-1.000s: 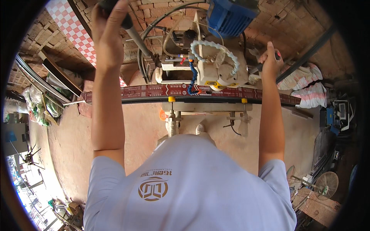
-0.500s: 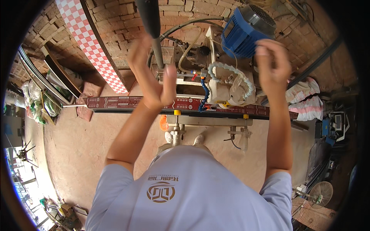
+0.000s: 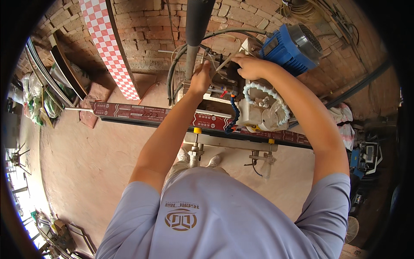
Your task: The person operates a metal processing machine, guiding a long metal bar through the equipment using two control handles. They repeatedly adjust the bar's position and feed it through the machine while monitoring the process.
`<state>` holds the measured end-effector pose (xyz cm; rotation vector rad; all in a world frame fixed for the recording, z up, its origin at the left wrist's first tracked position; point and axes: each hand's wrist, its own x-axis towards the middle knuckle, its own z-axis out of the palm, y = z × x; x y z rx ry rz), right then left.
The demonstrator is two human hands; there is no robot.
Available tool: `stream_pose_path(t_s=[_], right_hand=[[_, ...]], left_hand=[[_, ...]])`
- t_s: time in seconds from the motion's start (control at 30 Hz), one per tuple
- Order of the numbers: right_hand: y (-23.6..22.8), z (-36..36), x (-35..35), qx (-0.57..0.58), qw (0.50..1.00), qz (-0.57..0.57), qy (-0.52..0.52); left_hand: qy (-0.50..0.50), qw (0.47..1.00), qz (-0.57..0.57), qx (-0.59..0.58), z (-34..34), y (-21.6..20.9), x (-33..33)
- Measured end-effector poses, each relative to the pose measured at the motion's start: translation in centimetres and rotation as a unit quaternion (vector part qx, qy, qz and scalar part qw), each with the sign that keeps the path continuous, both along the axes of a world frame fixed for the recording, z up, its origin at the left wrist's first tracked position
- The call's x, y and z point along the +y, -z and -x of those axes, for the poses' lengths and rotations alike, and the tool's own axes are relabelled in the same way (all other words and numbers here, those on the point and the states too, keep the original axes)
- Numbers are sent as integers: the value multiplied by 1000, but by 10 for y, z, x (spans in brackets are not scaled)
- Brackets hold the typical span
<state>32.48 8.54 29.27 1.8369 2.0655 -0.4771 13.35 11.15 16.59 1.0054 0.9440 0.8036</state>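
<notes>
Reaching over the machine, my left hand (image 3: 201,79) is closed beside the dark grey post (image 3: 199,26); what its fingers hold, if anything, is hidden. My right hand (image 3: 251,67) is closed at the pale upright part of the machine, left of the blue motor (image 3: 290,48). A thin pale hose (image 3: 226,61) runs up to its fingertips, but I cannot tell whether they grip it. A long profile (image 3: 129,111) in dark red printed film lies across the machine, below both hands. A white segmented hose (image 3: 247,91) curls beneath my right hand, and a blue segmented hose (image 3: 235,111) hangs beside it.
Two yellow-capped clamps (image 3: 197,131) stand along the near side of the profile. A red-and-white checkered panel (image 3: 105,41) leans on the brick wall (image 3: 146,21) at the left. Filled bags (image 3: 34,88) lie far left, and a white sack (image 3: 343,114) lies at the right.
Both hands have moved from raised, blurred positions to the machine behind the profile. The right hand has come left and its fingers have closed. The whole view has shifted and tilted slightly.
</notes>
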Motion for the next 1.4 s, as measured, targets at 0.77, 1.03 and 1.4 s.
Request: stream_pose_path(t_s=[0.77,1.03,1.4], right_hand=[[48,-27,-5,113,981,-140,-77],[53,-31,2,103,977,-178,-54],[40,-34,9,94,985,-133,-64]], left_hand=[[67,962,-2,264,-85,28,75],[200,965,97,136,-82,48,86],[56,988,57,132,-76,23,61]])
